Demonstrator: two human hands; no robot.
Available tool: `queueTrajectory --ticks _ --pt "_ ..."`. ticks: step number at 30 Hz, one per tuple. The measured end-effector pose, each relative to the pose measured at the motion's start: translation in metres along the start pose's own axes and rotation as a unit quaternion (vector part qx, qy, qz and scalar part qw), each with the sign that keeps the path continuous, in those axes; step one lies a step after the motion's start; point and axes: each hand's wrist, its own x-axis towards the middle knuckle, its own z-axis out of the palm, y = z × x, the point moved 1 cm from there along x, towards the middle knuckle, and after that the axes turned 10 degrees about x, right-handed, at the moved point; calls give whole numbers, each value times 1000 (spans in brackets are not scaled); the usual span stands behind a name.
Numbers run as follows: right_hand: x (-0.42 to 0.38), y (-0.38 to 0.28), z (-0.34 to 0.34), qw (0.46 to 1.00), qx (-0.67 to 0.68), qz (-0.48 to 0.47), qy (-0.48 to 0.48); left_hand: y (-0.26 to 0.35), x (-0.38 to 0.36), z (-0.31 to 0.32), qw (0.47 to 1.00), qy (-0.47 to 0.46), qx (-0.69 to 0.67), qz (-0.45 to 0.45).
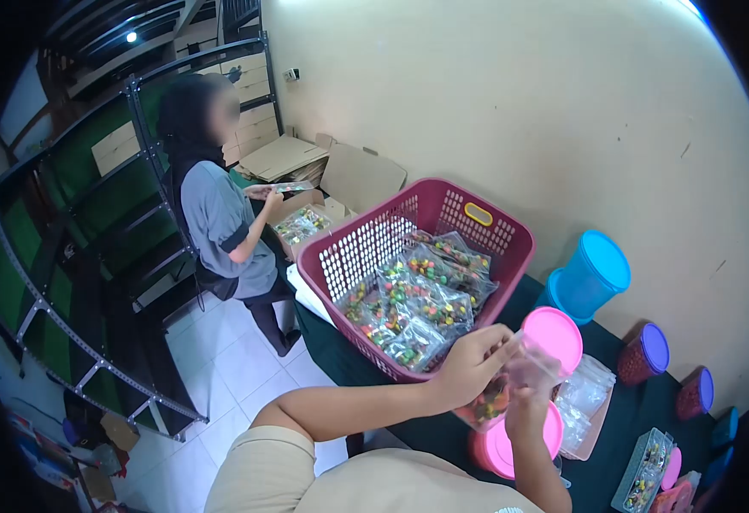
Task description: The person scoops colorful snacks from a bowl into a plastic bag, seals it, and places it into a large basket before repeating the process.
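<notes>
A clear plastic bag of colourful candies (pixel 487 403) is held up in front of my body. My left hand (pixel 472 366) pinches the bag's upper edge with closed fingers. Lower on its right side, my right hand (pixel 525 409) is closed around the bag, its fingertips partly hidden by the plastic. Just beyond my left hand stands a maroon laundry basket (pixel 366 355), with several filled candy bags (pixel 425 295) piled inside. A pink-lidded tub (pixel 554 335) is right behind the held bag, and another pink lid (pixel 511 453) lies below my hands.
Flat empty bags (pixel 581 398) fill a box at right. Blue tubs (pixel 595 265), purple-lidded jars (pixel 645 352) and a grey tray of candies (pixel 644 479) stand on the dark-clothed table (pixel 609 342). Across the basket, another person (pixel 225 214) holds a candy bag over a cardboard box (pixel 319 224).
</notes>
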Motion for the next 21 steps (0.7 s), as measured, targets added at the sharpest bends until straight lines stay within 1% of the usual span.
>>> queueTrajectory --ticks 2,3,4,5,6,7,8,9,10,11,12,13,14,15,16,17,18,20,21 --pt "22 37 16 990 -114 10 -85 -12 22 -29 999 27 0 27" --pt "31 43 36 990 -60 103 -68 -21 28 -47 999 28 -1 37" --pt "42 51 45 991 -63 96 -75 -30 37 -66 999 16 -45 -8" --pt "54 57 51 988 -65 128 -62 -38 46 -85 995 3 -88 -53" --pt "65 62 57 983 -69 162 -46 -42 56 -101 995 4 -89 -43" --pt "74 66 66 985 -90 143 -36 -48 63 -113 992 1 -108 -62" --pt "83 69 73 985 -95 144 -30 -55 69 -123 988 -6 -128 -86" --pt "93 72 77 981 -101 165 -14 -62 77 -133 981 -29 -156 -114" --pt "102 76 79 978 -104 183 6 -63 83 -141 979 -43 -159 -118" --pt "111 83 75 973 -157 166 -2 -64 87 -149 976 -68 -124 -165" --pt "124 103 64 973 -159 165 30 -67 91 -155 968 -98 -89 -211" --pt "135 114 54 971 -162 164 66 -85 98 -161 961 -153 -73 -217" --pt "138 109 73 972 -121 191 59 -101 102 -164 951 -186 -78 -233" --pt "146 119 73 982 -119 143 35 -97 100 -169 933 -206 -133 -264" --pt "154 128 64 966 -235 101 35 -109 104 -171 935 -192 -123 -270" --pt "161 136 63 966 -249 65 35 -114 108 -174 937 -183 -124 -270" --pt "168 146 56 970 -231 67 44 -116 111 -176 935 -176 -124 -282" --pt "176 150 52 949 -310 37 54 -136 120 -175 943 -159 -106 -272" --pt "176 151 49 948 -311 35 64 -132 121 -177 941 -169 -106 -273"
